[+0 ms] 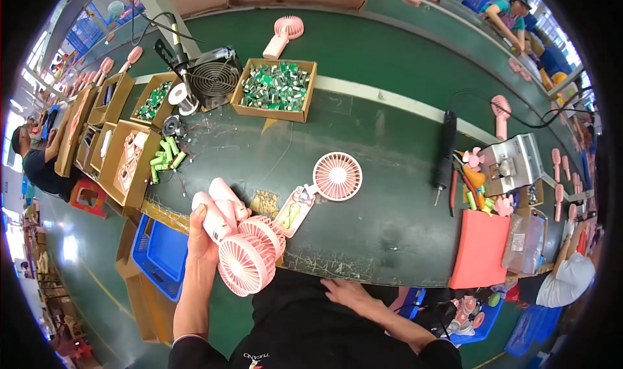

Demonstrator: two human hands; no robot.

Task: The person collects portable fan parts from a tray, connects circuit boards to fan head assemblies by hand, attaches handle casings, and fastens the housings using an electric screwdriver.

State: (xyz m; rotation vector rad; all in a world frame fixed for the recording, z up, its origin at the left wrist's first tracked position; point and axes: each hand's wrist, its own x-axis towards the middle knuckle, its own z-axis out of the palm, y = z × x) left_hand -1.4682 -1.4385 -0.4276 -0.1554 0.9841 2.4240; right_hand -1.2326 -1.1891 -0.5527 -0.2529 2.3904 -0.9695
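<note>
Two or more pink fans [247,266], round-headed, finely ribbed, smooth-handled.

The held fans [248,264] are pale pink with radiating ribs, the surface [396,220] dark green, the near-left basket [161,249] blue, and the right-hand sheet [480,249] coral red.

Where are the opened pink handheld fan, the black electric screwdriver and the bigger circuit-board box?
Opened pink handheld fan [338,176]: head view, on its round grille.
Black electric screwdriver [445,148]: head view, on its body.
Bigger circuit-board box [272,113]: head view, on its near cardboard wall.
</note>
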